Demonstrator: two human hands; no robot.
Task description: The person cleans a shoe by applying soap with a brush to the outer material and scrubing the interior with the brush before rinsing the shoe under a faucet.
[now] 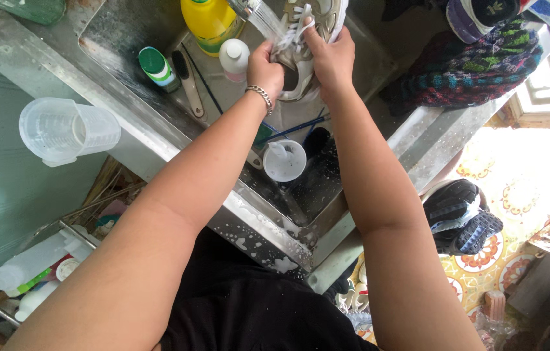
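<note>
Far left, a clear jug (67,130) lies on the sink (158,140) ledge. Inside the sink: a green-capped bottle (156,68), a brush (187,83), a yellow bottle (210,23), a white bottle (234,58) and a white cup (284,160). Left hand (265,70), bracelet at wrist, arm extended forward, grip closed on the shoe (304,45). The shoe is held above the sink under running water (265,19). Right hand (332,62), arm likewise extended, grip closed on the shoe's other side.
</note>
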